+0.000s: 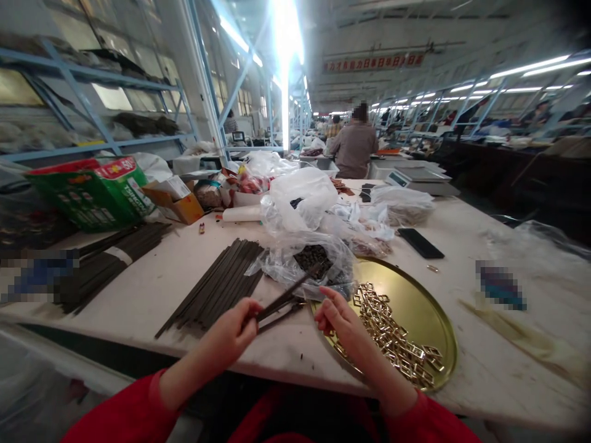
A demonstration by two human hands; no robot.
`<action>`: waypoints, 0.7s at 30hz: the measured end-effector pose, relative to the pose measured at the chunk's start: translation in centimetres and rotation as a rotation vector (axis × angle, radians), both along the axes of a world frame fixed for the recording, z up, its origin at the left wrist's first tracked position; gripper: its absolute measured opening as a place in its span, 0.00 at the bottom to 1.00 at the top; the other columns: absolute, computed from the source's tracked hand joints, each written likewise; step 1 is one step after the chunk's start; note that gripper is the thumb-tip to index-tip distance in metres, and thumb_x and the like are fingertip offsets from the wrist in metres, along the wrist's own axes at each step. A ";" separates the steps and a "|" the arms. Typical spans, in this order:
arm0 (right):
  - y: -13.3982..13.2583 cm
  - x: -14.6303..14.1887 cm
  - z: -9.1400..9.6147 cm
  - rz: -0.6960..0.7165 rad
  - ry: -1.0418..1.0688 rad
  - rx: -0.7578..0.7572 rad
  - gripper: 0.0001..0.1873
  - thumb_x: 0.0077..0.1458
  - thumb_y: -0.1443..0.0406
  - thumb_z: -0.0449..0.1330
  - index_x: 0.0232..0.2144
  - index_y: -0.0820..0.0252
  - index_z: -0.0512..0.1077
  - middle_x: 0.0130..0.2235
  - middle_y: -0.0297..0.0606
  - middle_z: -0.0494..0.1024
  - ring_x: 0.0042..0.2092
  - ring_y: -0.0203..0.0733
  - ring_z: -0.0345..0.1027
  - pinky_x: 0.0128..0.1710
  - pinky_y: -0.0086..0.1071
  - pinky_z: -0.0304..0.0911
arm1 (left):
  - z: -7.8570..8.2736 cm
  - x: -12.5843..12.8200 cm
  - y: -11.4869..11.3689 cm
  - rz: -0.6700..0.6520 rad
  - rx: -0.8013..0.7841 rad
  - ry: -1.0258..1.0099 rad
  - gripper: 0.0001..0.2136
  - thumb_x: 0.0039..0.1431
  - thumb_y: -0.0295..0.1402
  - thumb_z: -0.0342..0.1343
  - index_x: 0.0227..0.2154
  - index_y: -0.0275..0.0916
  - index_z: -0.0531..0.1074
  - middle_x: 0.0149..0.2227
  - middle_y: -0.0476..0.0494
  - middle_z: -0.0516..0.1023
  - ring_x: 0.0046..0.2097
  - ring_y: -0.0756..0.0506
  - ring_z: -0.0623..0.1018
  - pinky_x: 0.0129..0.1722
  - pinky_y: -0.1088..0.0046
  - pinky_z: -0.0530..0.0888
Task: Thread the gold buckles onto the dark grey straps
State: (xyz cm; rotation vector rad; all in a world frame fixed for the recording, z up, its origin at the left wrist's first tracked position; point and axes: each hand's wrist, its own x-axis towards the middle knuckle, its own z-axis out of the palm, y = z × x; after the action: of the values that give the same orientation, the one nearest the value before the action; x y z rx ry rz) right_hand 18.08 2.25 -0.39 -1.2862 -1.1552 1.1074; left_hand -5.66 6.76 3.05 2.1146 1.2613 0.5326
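Observation:
My left hand (240,323) is closed on the near end of a dark flat strap (295,289), which slants up to the right. Under that strap on the table lies a dark tool with a shiny edge (281,315), its kind unclear. My right hand (336,315) hovers by the left rim of a round gold tray (415,295), index finger stretched out and the others partly curled; I see nothing in it. Many small gold buckles (388,332) are heaped in the tray. Behind the strap's tip, a clear plastic bag (277,255) holds small black pieces (314,258).
More dark straps (217,283) lie in a row at left, beside a banded bundle (120,258). A black phone (420,243) rests beyond the tray. White plastic bags (302,197), a green bag (101,191) and a scale (418,175) stand farther back. A person (354,147) sits ahead.

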 end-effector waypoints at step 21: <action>24.1 8.3 -0.8 -0.145 -1.192 -0.024 0.10 0.45 0.70 0.54 0.32 0.68 0.72 0.36 0.55 0.75 0.41 0.57 0.68 0.42 0.46 0.58 | -2.0 4.1 3.7 0.091 -0.917 -0.426 0.11 0.52 0.33 0.42 0.37 0.34 0.61 0.17 0.58 0.61 0.14 0.58 0.52 0.13 0.80 0.47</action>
State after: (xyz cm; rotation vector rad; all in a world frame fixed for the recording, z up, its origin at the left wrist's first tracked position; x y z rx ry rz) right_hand 26.40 26.32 -1.18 -2.0872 -1.8223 0.1420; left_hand -1.53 10.47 1.06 1.1159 1.0601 0.3173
